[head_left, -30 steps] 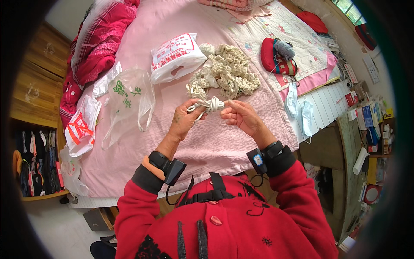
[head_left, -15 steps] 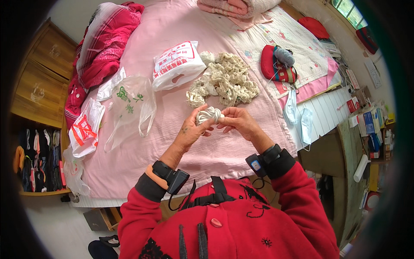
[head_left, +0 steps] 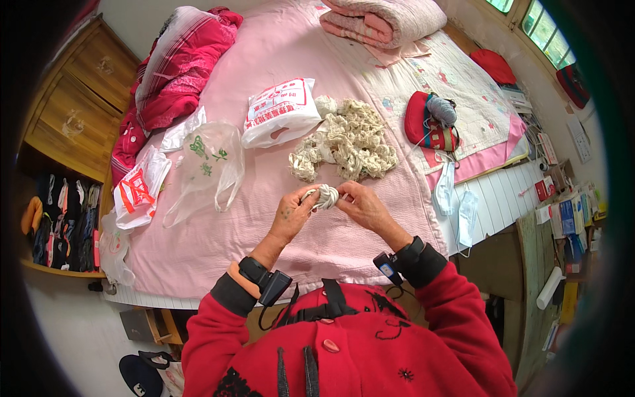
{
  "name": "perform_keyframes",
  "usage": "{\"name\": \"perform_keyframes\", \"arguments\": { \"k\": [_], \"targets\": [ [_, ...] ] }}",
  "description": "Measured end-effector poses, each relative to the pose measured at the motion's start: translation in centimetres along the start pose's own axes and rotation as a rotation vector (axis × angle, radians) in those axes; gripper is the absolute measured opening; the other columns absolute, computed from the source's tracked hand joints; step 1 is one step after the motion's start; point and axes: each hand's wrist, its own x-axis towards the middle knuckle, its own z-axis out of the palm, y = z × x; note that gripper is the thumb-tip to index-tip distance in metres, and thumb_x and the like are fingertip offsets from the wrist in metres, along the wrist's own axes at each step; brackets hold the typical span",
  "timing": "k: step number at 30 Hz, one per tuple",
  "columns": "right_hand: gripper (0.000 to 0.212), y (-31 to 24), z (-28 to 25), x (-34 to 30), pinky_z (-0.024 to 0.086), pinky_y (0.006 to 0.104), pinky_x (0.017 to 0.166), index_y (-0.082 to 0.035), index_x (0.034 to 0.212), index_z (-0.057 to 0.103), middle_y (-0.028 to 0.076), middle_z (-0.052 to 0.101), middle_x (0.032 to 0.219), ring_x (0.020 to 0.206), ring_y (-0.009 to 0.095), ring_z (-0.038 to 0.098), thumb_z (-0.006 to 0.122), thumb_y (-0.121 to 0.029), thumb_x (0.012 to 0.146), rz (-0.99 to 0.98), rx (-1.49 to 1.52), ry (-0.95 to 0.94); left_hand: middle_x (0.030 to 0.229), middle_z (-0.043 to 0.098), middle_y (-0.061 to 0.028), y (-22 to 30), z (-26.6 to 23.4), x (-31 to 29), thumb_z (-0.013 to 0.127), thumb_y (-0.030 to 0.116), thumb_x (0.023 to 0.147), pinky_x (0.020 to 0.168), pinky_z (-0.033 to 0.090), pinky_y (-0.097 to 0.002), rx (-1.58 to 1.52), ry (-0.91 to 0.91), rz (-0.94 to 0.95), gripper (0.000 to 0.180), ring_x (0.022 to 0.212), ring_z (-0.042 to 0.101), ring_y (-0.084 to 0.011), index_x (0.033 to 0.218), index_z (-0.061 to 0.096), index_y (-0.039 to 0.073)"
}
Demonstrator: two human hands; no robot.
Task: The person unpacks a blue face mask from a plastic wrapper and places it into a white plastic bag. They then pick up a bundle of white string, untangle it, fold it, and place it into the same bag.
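Above the pink bedspread (head_left: 218, 245), my left hand (head_left: 291, 215) and my right hand (head_left: 364, 206) together grip a small knotted bundle of cream yarn (head_left: 324, 196). Both sets of fingers close on it from opposite sides. Just beyond the hands a loose heap of the same cream yarn (head_left: 347, 140) lies on the bed. A black band sits on each wrist, and red sleeves cover my forearms.
A white printed plastic bag (head_left: 281, 112) lies by the heap, a clear bag (head_left: 205, 165) and another white bag (head_left: 135, 188) to the left. Red quilts (head_left: 175, 69) sit at the far left, a folded pink quilt (head_left: 383, 20) at the top. A red pouch with grey yarn (head_left: 433, 119) lies right.
Both hands with the bundle sit a little lower in the picture and nearer my body than a second ago. The bundle looks more tightly wound.
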Motion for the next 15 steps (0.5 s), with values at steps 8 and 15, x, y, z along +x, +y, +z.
{"name": "perform_keyframes", "arguments": {
  "k": [8,15],
  "targets": [
    [0.016,1.6,-0.4,0.5,0.039,0.0191,0.053,-0.002,0.091,0.055,0.000,0.056,0.076,0.063,0.005,0.049,0.057,-0.014,0.082,0.115,0.874,-0.009,0.063,0.046,0.0025,1.5,1.4,0.8,0.052,0.021,0.087,0.040,0.024,-0.0148,-0.479,0.107,-0.117,0.026,0.045,0.031,-0.0015,0.105,0.056,0.003],
    [0.015,2.4,-1.8,1.3,0.037,0.0168,0.051,-0.005,0.093,0.052,-0.003,0.054,0.071,0.061,0.003,0.048,0.057,-0.013,0.081,0.100,0.882,-0.050,0.067,0.047,0.0001,2.9,2.2,1.3,0.053,0.023,0.087,0.043,0.028,-0.0150,-0.611,0.029,-0.129,0.027,0.049,0.034,-0.0026,0.105,0.052,0.004]
  ]
}}
